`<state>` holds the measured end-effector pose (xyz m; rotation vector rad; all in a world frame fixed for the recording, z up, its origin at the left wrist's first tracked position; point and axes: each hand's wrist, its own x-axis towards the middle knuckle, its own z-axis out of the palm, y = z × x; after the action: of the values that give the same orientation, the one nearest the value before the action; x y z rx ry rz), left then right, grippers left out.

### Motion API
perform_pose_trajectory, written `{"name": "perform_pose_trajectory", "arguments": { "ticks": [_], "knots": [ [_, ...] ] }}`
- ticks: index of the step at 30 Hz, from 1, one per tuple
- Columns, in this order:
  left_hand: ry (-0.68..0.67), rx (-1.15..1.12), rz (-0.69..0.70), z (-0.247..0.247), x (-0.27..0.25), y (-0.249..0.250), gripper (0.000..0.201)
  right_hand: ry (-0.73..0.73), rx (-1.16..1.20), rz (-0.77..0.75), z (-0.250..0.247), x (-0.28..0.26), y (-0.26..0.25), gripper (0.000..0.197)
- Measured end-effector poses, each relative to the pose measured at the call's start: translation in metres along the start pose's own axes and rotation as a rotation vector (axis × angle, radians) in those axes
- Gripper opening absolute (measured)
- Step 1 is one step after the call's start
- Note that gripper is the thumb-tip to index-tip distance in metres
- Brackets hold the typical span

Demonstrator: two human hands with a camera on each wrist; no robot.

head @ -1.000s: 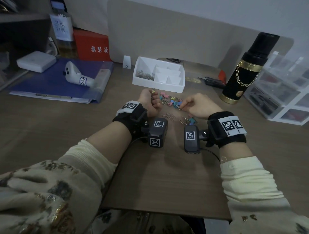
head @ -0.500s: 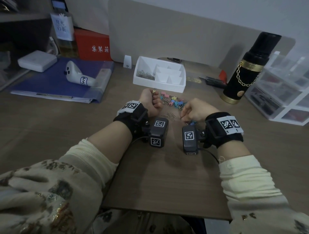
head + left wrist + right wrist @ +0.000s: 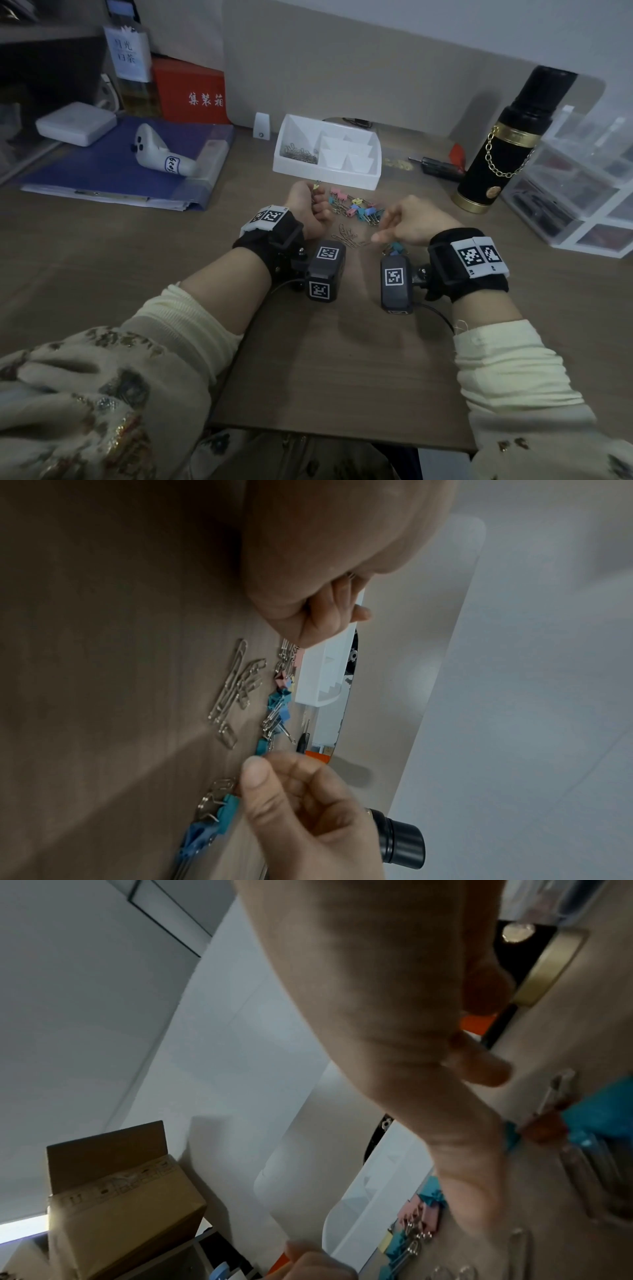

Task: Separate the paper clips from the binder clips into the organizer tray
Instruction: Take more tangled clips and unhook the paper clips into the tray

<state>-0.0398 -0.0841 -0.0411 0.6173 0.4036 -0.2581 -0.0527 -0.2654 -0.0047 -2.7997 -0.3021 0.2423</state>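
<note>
The white organizer tray (image 3: 325, 174) stands at the back of the desk with paper clips (image 3: 298, 154) in its left compartment. In front of it lies a pile of coloured binder clips (image 3: 359, 210), with loose paper clips (image 3: 346, 234) nearer me. My left hand (image 3: 310, 212) rests beside the pile, fingers curled round a handful of clips; a yellow binder clip (image 3: 317, 186) pokes out on top. My right hand (image 3: 382, 228) hovers over two teal binder clips (image 3: 395, 247), fingers loosely curled, thumb stretched toward the paper clips (image 3: 232, 685), nothing visible between them.
A black and gold flask (image 3: 500, 147) and clear drawer units (image 3: 589, 178) stand at the right. A blue folder (image 3: 113, 168) with a white controller (image 3: 161, 154) lies at the left. A black tool (image 3: 442, 168) lies behind the pile.
My right hand has drawn back from the binder clip pile toward me and now points its thumb at the loose paper clips. The left hand has stayed put.
</note>
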Motion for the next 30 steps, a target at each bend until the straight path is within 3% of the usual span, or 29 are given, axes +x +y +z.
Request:
{"name": "perform_pose_trajectory", "arguments": {
  "ticks": [4, 9, 15, 20, 23, 30],
  "knots": [
    [0.011, 0.007, -0.004, 0.0, -0.001, 0.001, 0.034, -0.118, -0.077, 0.015, -0.001, 0.0, 0.002, 0.025],
    [-0.001, 0.016, -0.005, 0.0, -0.001, 0.0, 0.035, -0.065, -0.023, 0.004, 0.005, 0.005, 0.003, 0.009],
    [-0.013, 0.012, -0.008, -0.001, 0.0, 0.0, 0.036, -0.033, 0.003, -0.012, 0.011, 0.009, 0.002, 0.01],
    [-0.012, 0.012, -0.003, -0.001, 0.0, 0.001, 0.036, 0.022, 0.185, -0.089, 0.016, 0.005, -0.009, 0.007],
    [-0.002, 0.009, -0.005, -0.001, 0.001, 0.001, 0.036, 0.067, 0.12, -0.074, 0.005, 0.002, -0.004, 0.012],
    [0.005, 0.01, -0.004, 0.0, 0.001, 0.0, 0.035, -0.12, -0.057, 0.046, -0.006, -0.005, 0.0, 0.017]
  ]
}}
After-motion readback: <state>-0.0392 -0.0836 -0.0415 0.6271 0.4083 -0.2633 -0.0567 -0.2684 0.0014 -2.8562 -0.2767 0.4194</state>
